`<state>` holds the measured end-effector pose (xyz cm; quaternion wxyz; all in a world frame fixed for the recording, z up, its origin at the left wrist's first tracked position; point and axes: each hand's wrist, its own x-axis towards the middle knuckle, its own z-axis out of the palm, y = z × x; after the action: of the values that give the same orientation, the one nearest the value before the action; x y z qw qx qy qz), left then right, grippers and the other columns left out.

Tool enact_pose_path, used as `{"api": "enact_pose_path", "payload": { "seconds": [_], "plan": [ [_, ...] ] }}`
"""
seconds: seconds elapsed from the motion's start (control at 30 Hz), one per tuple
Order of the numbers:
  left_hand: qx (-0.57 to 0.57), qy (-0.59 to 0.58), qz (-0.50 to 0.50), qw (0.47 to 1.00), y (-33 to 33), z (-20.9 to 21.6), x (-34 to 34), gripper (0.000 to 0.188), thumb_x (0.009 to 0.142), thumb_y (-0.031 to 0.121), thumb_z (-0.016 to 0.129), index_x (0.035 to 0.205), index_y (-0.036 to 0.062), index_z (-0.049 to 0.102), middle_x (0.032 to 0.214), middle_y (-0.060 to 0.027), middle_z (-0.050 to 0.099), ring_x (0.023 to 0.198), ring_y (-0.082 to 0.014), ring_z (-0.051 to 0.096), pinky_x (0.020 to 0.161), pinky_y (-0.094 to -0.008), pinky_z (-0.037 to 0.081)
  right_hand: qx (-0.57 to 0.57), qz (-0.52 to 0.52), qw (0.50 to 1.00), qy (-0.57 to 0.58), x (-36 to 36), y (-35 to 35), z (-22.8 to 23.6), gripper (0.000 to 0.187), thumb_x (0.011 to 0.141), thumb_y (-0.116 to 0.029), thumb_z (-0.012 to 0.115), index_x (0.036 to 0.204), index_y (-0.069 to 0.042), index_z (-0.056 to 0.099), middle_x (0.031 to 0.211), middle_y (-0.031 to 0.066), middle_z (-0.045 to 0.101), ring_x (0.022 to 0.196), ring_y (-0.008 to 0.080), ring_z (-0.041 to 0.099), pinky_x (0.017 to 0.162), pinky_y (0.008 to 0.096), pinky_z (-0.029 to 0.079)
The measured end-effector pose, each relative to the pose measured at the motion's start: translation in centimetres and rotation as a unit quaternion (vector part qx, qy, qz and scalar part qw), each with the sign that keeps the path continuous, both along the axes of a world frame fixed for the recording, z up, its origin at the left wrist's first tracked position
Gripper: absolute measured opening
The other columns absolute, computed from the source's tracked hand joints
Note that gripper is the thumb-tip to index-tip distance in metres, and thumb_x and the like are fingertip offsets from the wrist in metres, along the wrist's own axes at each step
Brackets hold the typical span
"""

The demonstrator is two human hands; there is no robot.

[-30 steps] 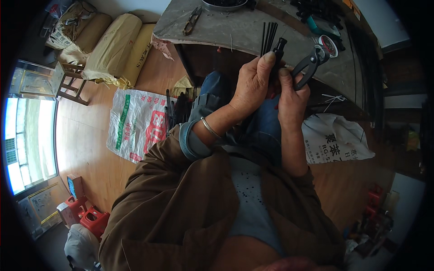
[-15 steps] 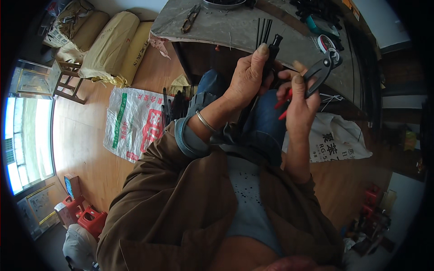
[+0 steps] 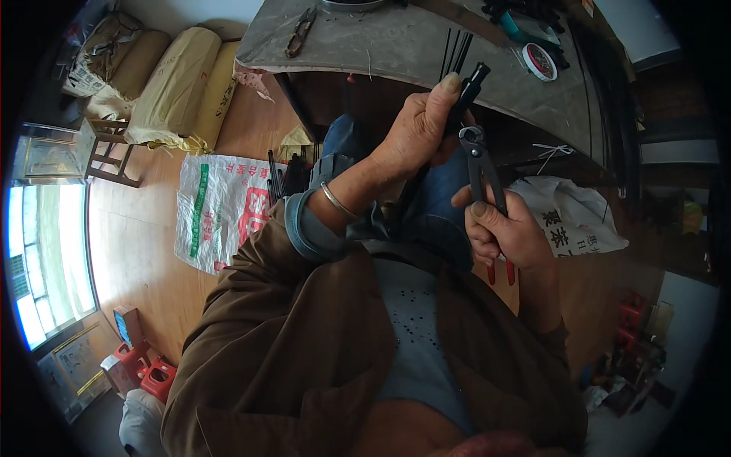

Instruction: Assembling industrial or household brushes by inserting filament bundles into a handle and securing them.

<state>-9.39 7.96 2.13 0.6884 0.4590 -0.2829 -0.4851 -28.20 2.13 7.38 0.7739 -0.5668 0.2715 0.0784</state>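
My left hand [image 3: 422,126] is closed round a black shaft [image 3: 474,82] with several thin black rods [image 3: 457,49] standing up beside its tip. The shaft tilts up and to the right, over the near edge of the table. Lower and to the right, my right hand [image 3: 512,228] grips a pair of pincers [image 3: 486,171] with dark metal arms and red handle ends. Their rounded jaws point up, close to the fingers of my left hand; whether they touch the shaft I cannot tell.
On the grey table [image 3: 388,57] lie another hand tool [image 3: 301,34], a round tin [image 3: 539,62] of small bits and a teal tray [image 3: 529,29]. White sacks [image 3: 221,213] and dark rods lie on the floor. Large yellow bundles [image 3: 179,84] stand at the far left.
My right hand has come down and nearer, and the pincers have swung from pointing up-right to pointing up toward my left hand. The left hand keeps its grip; the view has shifted slightly.
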Motion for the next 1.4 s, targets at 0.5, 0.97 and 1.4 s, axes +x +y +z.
{"api": "enact_pose_path", "payload": {
  "seconds": [0.5, 0.97, 1.4],
  "plan": [
    [-0.006, 0.001, 0.004, 1.0, -0.7, -0.1, -0.5, 0.069, 0.093, 0.065, 0.037, 0.077, 0.0015, 0.059, 0.05, -0.0013, 0.046, 0.036, -0.0086, 0.04, 0.035, -0.0235, 0.028, 0.094, -0.027, 0.995, 0.004, 0.2, 0.2, 1.4, 0.033, 0.101, -0.026, 0.042, 0.116, 0.002, 0.044, 0.073, 0.0047, 0.047, 0.051, 0.01, 0.047, 0.047, 0.0285, 0.046],
    [-0.007, 0.01, 0.049, 0.999, -0.9, -0.5, 0.1, 0.066, 0.094, 0.062, 0.037, 0.075, 0.0029, 0.058, 0.049, -0.0008, 0.046, 0.035, -0.0086, 0.039, 0.034, -0.0227, 0.027, 0.048, -0.069, 0.996, 0.009, 2.2, 1.4, 1.9, 0.032, 0.101, -0.024, 0.042, 0.118, 0.003, 0.043, 0.075, 0.0053, 0.047, 0.051, 0.0094, 0.046, 0.045, 0.0282, 0.045],
    [-0.021, 0.076, -0.09, 0.993, -0.9, -1.0, 1.3, 0.07, 0.093, 0.066, 0.034, 0.079, 0.0012, 0.058, 0.048, -0.0005, 0.038, 0.038, -0.0095, 0.035, 0.036, -0.024, 0.028, 0.077, -0.037, 0.993, -0.085, 0.9, 0.5, -1.5, 0.041, 0.1, -0.026, 0.047, 0.123, 0.007, 0.042, 0.085, 0.0102, 0.058, 0.066, 0.0144, 0.061, 0.06, 0.0324, 0.056]
  ]
}}
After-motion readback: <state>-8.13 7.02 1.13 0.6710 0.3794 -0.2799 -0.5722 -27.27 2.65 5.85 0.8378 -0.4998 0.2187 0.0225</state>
